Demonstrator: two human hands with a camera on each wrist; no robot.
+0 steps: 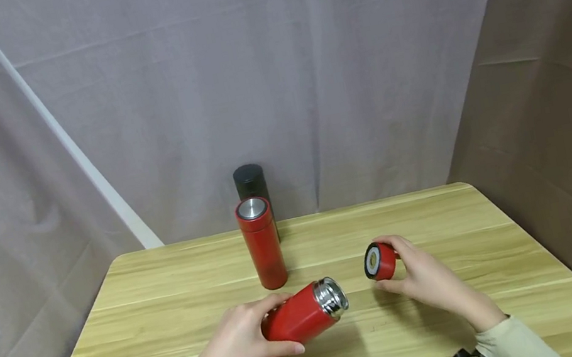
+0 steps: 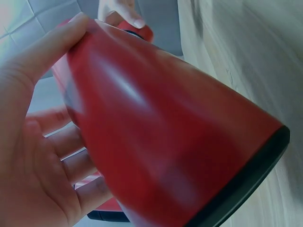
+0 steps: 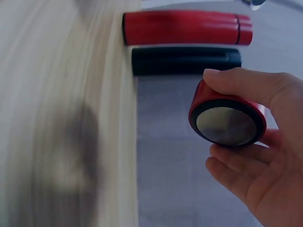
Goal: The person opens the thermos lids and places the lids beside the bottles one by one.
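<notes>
- At the back and along both sides, a pale grey cloth curtain [image 1: 268, 79] hangs in creased folds, darker and browner on the right.
- In front of it, a light wooden table [image 1: 144, 318] with rounded far corners shows its far, left and right edges in the head view. Streaked wood surface stretches between the right hand and the right edge, and a broad stretch runs from the left hand to the left edge.
- Low in the middle, a red cylindrical bottle [image 1: 299, 318], uncapped, slants with its shiny metal neck up and to the right, its base down and to the left. Whether the base touches the wood I cannot tell.
- Beyond it, a red cylindrical bottle with a silver-topped lid [image 1: 267, 258] stands upright; close behind, nearer the far edge, stands a black cylindrical bottle [image 1: 249, 178], partly hidden.
- At the slanted bottle, the left hand [image 1: 240, 340] has thumb and fingers curved round the body.
- To the right, the right hand [image 1: 424, 275] is bent into a pinch above the table.
- Between its thumb and fingers, a short red round cap with a black rim [image 1: 387, 261] faces its underside toward the slanted bottle's neck, apart from it.
</notes>
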